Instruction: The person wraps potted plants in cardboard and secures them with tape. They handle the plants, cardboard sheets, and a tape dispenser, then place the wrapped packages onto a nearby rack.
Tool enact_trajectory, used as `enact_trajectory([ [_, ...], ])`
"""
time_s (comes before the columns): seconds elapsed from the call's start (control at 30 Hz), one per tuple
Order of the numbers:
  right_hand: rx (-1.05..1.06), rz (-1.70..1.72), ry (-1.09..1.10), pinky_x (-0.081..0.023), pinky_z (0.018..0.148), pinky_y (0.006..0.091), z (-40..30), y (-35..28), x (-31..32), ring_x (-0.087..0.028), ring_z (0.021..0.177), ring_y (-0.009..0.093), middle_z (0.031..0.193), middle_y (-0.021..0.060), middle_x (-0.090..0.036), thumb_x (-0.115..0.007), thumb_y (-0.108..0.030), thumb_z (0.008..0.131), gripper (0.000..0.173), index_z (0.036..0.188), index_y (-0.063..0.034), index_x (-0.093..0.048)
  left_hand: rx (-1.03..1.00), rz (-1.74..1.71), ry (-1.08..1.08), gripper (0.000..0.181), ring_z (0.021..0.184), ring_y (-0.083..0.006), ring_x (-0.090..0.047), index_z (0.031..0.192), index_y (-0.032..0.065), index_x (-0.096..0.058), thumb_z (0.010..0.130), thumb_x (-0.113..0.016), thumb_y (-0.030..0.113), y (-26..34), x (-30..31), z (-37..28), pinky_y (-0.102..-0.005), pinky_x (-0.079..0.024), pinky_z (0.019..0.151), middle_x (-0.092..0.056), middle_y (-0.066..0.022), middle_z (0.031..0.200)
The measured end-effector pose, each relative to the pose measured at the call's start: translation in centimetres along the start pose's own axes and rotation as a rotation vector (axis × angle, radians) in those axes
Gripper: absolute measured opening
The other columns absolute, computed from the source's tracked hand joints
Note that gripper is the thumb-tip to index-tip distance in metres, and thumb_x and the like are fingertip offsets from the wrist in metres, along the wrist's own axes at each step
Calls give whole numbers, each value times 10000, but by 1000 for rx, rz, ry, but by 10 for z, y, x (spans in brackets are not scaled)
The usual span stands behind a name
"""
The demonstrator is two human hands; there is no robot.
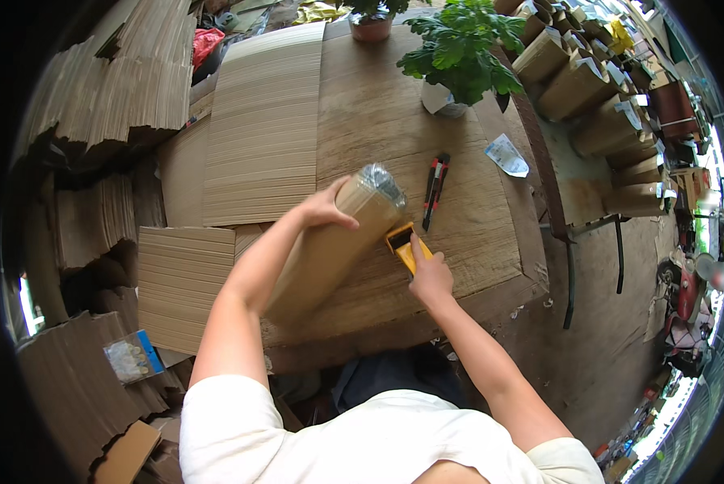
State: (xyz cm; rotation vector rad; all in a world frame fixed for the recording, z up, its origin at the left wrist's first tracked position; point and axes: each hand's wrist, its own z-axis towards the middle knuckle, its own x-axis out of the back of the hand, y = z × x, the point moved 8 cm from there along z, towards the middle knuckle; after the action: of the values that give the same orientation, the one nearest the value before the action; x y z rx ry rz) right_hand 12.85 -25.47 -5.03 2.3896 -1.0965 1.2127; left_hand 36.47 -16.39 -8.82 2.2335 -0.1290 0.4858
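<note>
A long cardboard roll (338,248) lies tilted on the wooden table (471,242), with clear plastic film (381,179) at its far end. My left hand (329,209) grips the roll near that end, fingers around its far side and thumb on top. In my right hand (430,269) is a yellow tape dispenser (409,247), its head close to the right side of the roll; whether they touch I cannot tell. Just beyond the dispenser, a red and black utility knife (436,190) rests on the wood. A paper label (506,155) bearing writing lies farther right.
Flat corrugated cardboard sheets (265,121) cover the table's left part. Stacked cardboard (120,91) rises at the left. Two potted plants stand at the back, one leafy (465,48). Several cardboard packages (610,127) stand on a bench at the right.
</note>
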Motion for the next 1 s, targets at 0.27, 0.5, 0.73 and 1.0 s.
enact_trajectory([
  [0.27,-16,-40,-29,-494,609,400,-150,119,-46,-576,721,334,853,175,-477,-639,-60,629,861,1363,-335,-282,-40,-36,-206,1135,1137,-332,-474,1389,150,-218,447,-785,428,46,-184,-78,-369,-365,967,-488,-187,1244],
  [0.5,47,70,69,-496,590,393,-181,139,-63,-575,701,320,857,165,-489,-649,-67,603,765,1289,-315,-417,-226,119,-49,972,1216,-313,-389,1349,84,-317,522,-762,334,85,-180,-84,-357,-303,1029,-395,-157,1337],
  [0.73,208,83,428,-503,566,368,-143,92,17,-566,670,299,833,147,-468,-654,-76,625,797,1336,-290,-362,52,861,326,1165,1289,-477,-170,1422,177,-71,534,-785,422,115,-203,-112,-625,-240,962,-135,-239,1433],
  [1.0,222,20,514,-500,552,342,-145,91,16,-553,642,282,805,144,-448,-640,-112,653,804,1366,-298,-318,298,829,445,1193,1205,-459,-345,1418,168,-60,502,-784,413,118,-185,-92,-560,-365,908,-252,-249,1384],
])
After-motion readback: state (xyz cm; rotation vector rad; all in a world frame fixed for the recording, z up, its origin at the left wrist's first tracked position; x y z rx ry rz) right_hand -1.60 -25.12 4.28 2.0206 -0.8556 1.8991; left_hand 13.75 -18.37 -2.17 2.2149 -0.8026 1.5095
